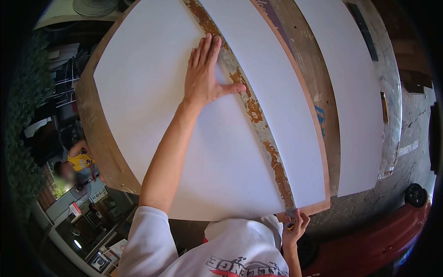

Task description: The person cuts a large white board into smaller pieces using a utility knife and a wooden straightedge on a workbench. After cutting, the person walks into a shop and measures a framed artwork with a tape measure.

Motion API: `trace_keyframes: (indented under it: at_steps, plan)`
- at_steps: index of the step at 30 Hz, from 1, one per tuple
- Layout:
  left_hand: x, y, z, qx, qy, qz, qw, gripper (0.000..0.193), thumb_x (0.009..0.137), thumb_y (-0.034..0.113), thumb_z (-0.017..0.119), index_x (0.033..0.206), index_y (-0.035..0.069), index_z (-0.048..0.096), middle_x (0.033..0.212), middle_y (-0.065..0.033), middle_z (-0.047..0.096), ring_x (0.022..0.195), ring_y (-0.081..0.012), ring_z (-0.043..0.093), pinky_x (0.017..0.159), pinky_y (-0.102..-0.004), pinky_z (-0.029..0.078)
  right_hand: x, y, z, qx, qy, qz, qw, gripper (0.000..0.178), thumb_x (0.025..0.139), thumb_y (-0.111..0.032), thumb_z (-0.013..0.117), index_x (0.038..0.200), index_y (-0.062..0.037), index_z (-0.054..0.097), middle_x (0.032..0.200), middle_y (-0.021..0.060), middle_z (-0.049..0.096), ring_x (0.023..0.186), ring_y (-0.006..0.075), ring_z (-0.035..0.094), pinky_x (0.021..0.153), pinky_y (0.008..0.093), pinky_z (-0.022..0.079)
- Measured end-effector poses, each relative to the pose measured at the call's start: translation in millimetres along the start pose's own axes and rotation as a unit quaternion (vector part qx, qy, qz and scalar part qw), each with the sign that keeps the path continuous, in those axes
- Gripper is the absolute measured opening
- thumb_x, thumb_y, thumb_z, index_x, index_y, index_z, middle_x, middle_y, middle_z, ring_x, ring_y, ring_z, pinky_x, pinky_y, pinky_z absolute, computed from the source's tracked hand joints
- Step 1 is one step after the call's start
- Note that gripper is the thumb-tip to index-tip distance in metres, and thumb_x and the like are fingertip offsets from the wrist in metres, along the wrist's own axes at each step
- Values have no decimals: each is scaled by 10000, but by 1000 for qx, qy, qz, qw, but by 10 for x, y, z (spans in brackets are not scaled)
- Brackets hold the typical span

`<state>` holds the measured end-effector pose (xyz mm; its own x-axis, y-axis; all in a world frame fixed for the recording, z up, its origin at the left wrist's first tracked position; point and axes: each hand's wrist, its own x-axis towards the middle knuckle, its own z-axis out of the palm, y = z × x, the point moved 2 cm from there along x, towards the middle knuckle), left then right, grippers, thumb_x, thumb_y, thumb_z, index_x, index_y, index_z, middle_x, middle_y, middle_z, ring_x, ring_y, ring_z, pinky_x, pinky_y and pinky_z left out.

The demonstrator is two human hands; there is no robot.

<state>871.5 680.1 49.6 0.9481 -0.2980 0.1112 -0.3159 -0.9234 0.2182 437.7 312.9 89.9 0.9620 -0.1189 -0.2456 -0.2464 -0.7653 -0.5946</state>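
Observation:
A large white sheet [138, 92] lies on a brown board. Across it, from the far edge to the near edge, runs a long metal straightedge [263, 124] with patches of worn brown paint. My left hand [203, 74] presses down on it with fingers stretched and thumb spread, partly on the sheet. At the straightedge's near end, my right hand [295, 228] is closed around what looks like a yellow and dark utility knife [290, 226]. Its tip meets the sheet's near edge beside the straightedge; my fingers hide most of the handle.
Another white sheet [355, 115] lies to the right, with a dark bar [363, 30] at its far end. A brush-like tool [384, 108] rests by its right edge. A red car [383, 235] stands at the lower right. At left, a person in yellow [80, 160] is near a fan.

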Motion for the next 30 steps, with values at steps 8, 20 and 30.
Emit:
trace_keyframes:
  at_steps: [8,20,30]
  plan:
    - [-11,20,-4,-17,4,-6,1000,1420,569,934,656,1610,67,230,1653,-236,227,1541,-385,202,1238,-551,178,-10,-20,32,0,25,17,1000,683,713,120,746,1352,-79,609,1137,188,521,924,335,623,755,409,538]
    - [61,-34,10,-51,45,60,996,1229,691,787,735,1603,98,282,1646,-231,261,1516,-412,257,1214,-568,205,39,-67,16,-24,12,23,999,583,742,-30,844,1286,-75,639,1061,154,631,990,321,634,727,400,553]
    - [49,-58,18,-72,31,48,996,1211,688,736,781,1600,105,293,1648,-208,271,1518,-395,254,1215,-559,213,12,-47,14,-16,10,24,1000,669,702,-16,845,1330,-77,623,1076,139,607,873,266,668,672,365,549]
